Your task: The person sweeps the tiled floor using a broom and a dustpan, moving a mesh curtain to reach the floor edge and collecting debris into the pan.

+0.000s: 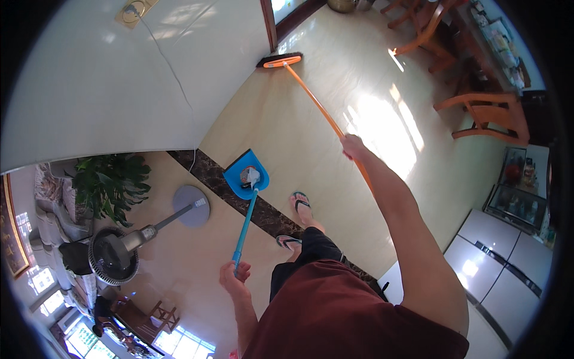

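Observation:
My right hand [353, 147] is wrapped around the orange pole of a broom [319, 106]. The broom's head, with dark bristles, rests on the floor against the wall's corner by a door frame. Lower left, my left hand [235, 274] grips the upper end of the teal handle of a blue dustpan [232, 175]. The pan lies on the floor over the edge of a dark marble strip [269, 221], with crumpled white material and other litter in it. The broom head and the dustpan are well apart.
A standing fan [114, 256] on a round base [191, 205] and a leafy plant [112, 184] are at left. A white cord [172, 72] hangs from a wall socket [134, 12] to the floor. Wooden chairs [491, 117] stand at right, above a silvery refrigerator [477, 264].

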Available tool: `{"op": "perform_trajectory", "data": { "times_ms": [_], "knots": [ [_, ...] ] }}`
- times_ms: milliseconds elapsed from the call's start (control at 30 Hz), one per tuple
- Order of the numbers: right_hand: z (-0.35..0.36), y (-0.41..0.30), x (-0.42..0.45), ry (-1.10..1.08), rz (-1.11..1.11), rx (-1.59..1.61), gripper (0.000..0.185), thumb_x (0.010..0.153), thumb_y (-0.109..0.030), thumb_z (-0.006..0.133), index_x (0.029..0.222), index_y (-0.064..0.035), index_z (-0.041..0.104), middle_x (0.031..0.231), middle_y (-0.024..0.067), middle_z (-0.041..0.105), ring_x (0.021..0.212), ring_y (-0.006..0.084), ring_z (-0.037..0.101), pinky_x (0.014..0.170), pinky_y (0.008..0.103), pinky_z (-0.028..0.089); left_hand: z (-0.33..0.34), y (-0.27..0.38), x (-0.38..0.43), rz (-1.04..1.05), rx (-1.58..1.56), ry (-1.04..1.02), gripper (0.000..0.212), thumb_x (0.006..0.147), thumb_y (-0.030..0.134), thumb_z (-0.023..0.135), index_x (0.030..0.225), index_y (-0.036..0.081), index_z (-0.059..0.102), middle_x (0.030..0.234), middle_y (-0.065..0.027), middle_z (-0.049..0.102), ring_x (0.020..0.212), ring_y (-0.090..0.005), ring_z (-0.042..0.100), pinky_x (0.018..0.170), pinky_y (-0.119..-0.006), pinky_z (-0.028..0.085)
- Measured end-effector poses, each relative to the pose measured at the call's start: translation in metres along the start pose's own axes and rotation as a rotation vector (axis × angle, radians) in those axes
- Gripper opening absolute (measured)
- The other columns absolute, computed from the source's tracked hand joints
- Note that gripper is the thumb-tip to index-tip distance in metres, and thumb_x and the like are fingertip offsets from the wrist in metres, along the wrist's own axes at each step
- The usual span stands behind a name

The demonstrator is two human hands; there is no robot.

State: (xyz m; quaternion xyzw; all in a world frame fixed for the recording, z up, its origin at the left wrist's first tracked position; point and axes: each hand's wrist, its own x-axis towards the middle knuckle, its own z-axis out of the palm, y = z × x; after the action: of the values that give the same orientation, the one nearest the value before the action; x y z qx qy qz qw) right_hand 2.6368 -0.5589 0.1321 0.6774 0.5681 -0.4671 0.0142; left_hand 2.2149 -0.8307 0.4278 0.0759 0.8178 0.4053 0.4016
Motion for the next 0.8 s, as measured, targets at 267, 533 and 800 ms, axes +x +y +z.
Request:
{"op": "perform_trajectory", "data": {
  "times_ms": [267, 533, 800],
  "knots": [
    [-0.014, 0.039, -0.063, -0.036, 0.110, -0.354, 0.021, 0.089, -0.010, 0.050, 0.082, -0.0009, 0.069, 0.070, 0.0155, 0.067, 0.060, 0.0260, 0.068, 0.067, 0.0380, 0.057, -0.010, -0.006, -0.001, 0.022, 0.005, 0.016, 0.020, 0.089, 0.020, 0.050, 0.101, 0.006, 0.058, 0.082, -0.0108, 0.067, 0.067, -0.0213, 0.069, 0.055, -0.025, 0.052],
    [0.074, 0.137, -0.281, -0.016, 0.556, 0.252, 0.044, 0.095, -0.026, 0.036, 0.074, 0.0040, 0.060, 0.055, 0.0140, 0.058, 0.043, 0.0267, 0.059, 0.045, 0.0385, 0.053, -0.050, -0.028, 0.012, 0.013, -0.005, -0.082, 0.022, 0.088, 0.024, 0.051, 0.103, 0.009, 0.057, 0.086, -0.0086, 0.067, 0.071, -0.0215, 0.069, 0.058, -0.028, 0.051],
    [0.210, 0.147, -0.490, -0.015, 0.725, 0.593, 0.033, 0.098, -0.030, 0.043, 0.104, -0.0017, 0.060, 0.058, 0.0096, 0.055, 0.041, 0.0192, 0.052, 0.035, 0.0355, 0.044, -0.109, -0.071, 0.013, 0.023, -0.018, -0.189, 0.023, 0.089, 0.024, 0.052, 0.104, 0.008, 0.057, 0.086, -0.0098, 0.065, 0.072, -0.0217, 0.068, 0.055, -0.027, 0.049]
  ]
}}
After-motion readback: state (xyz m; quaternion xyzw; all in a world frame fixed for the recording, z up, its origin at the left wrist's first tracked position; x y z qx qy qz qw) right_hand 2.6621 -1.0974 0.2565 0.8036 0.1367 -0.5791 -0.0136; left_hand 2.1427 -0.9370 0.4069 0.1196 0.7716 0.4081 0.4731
